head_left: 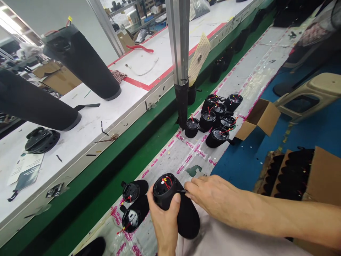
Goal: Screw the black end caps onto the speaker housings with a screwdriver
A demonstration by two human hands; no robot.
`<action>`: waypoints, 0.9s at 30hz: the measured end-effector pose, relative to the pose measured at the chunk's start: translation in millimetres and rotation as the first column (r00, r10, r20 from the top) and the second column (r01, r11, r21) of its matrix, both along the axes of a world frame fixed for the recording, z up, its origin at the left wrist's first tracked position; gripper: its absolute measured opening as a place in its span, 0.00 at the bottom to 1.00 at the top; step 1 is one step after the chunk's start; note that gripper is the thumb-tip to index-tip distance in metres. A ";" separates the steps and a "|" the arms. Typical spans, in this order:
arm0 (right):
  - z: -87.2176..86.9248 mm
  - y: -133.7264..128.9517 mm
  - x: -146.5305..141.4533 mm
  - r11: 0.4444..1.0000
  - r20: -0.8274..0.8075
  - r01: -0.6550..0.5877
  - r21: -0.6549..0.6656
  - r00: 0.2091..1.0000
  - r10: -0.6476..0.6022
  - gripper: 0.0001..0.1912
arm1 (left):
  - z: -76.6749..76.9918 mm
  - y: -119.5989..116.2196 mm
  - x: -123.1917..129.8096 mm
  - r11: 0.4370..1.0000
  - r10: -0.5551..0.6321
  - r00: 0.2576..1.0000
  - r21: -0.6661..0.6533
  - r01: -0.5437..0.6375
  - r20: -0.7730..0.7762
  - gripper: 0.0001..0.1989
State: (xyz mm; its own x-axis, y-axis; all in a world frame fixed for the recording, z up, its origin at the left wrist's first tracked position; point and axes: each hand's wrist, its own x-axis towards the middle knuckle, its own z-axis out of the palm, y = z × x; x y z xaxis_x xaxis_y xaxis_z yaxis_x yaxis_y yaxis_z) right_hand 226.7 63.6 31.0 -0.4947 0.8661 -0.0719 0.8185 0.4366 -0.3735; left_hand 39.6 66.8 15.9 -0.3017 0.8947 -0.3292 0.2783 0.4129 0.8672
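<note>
My left hand [165, 222] is wrapped round a black cloth-covered speaker body [188, 217], thumb on its near side. The body is tilted; its open end faces up to the left and shows red wires with small white and yellow connectors inside. At the side of that end, my right hand [204, 190] pinches a short black strap [181, 191] between its fingertips. Left of my left hand, two similar speaker bodies [140, 208] lie on their sides, open ends toward the left, with red wires showing.
Several speaker bodies [217, 137] stand grouped farther along the plastic-covered bench [170, 156]. Two tall black cylinders [85, 64] stand on the white table [87, 94] at left. A metal post [178, 46] rises between. An open carton [262, 119] and a stool [311, 92] are at right.
</note>
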 end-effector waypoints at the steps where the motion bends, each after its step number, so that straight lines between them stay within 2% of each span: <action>1: 0.3 -0.6 0.1 1.000 0.008 -0.014 0.002 1.000 0.014 0.10 | 0.3 -0.5 0.5 1.000 0.005 1.000 -0.002 -0.005 -0.027 0.35; 5: 5.9 -0.2 1.1 0.997 0.064 -0.071 0.011 0.995 0.070 0.17 | -1.5 -2.6 1.3 1.000 0.013 0.994 0.015 -0.011 -0.110 0.35; 8: 9.1 2.1 0.4 0.996 0.116 -0.087 -0.037 0.989 0.091 0.18 | 0.8 -3.4 4.7 0.999 0.031 0.987 0.030 -0.026 -0.156 0.34; 12: 0.3 3.6 -3.5 0.993 0.114 -0.091 -0.073 0.989 0.099 0.15 | 1.1 -4.4 8.6 0.999 0.033 0.977 0.024 -0.028 -0.210 0.35; 15: -10.9 -1.7 -6.6 0.997 0.101 -0.050 -0.065 0.993 0.057 0.09 | -12.7 -6.8 3.6 0.999 0.043 0.973 0.011 -0.041 -0.226 0.39; 18: -21.5 -10.2 -0.9 0.998 -0.049 0.021 -0.060 0.999 -0.024 0.07 | -32.8 -11.0 -6.4 0.993 0.116 0.986 -0.024 -0.119 -0.122 0.37; 20: -33.4 -10.1 9.0 0.992 -0.185 0.085 -0.097 0.977 -0.102 0.11 | -43.0 -14.6 -11.4 0.982 0.177 0.981 -0.044 -0.181 -0.084 0.36; 22: -53.0 -1.0 18.0 0.976 -0.232 0.142 -0.163 0.956 -0.178 0.15 | -48.6 -18.6 -12.6 0.980 0.193 0.977 -0.028 -0.197 -0.092 0.39; 24: -79.8 15.7 20.3 0.960 -0.180 0.155 -0.232 0.963 -0.199 0.19 | -51.0 -22.4 -11.9 0.986 0.165 0.983 -0.011 -0.166 -0.084 0.43; 27: -125.6 44.6 10.3 0.948 -0.094 0.148 -0.281 0.979 -0.181 0.19 | -56.6 -26.9 -15.9 0.989 0.140 0.985 -0.043 -0.145 -0.103 0.40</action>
